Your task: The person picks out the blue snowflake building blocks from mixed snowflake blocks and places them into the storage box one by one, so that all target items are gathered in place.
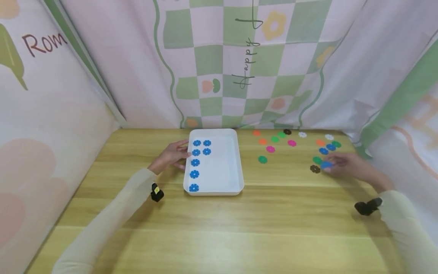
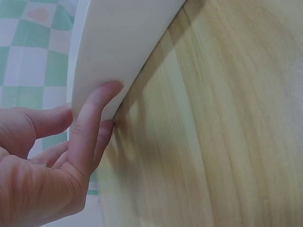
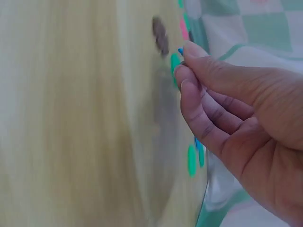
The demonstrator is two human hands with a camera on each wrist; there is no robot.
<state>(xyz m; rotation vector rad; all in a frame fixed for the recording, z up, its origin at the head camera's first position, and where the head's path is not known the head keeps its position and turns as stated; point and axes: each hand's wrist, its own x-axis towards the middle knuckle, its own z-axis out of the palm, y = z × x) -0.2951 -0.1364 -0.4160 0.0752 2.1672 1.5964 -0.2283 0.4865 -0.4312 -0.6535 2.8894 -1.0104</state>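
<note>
At the left side of a white tray (image 1: 219,179), my left hand (image 1: 170,156) touches the wall with spread fingers. In the left wrist view its thumb (image 2: 52,120) meets the rim and a fingertip presses the outer wall (image 2: 118,42). Blue flower-shaped discs (image 1: 195,162) form a full column along the tray's left edge and a short second column at the top. Over the right part of the table, my right hand (image 1: 349,166) pinches a blue flower-shaped disc (image 1: 326,165) between thumb and fingertips; only a sliver of that disc (image 3: 180,51) shows in the right wrist view.
Around the right hand lie a brown disc (image 1: 315,169), a green disc (image 1: 317,160), two blue discs (image 1: 323,151) and an orange disc (image 1: 320,142). Several mixed-colour discs, including a pink one (image 1: 270,149), lie right of the tray. A checked curtain (image 1: 236,76) hangs behind the wooden table (image 1: 219,232).
</note>
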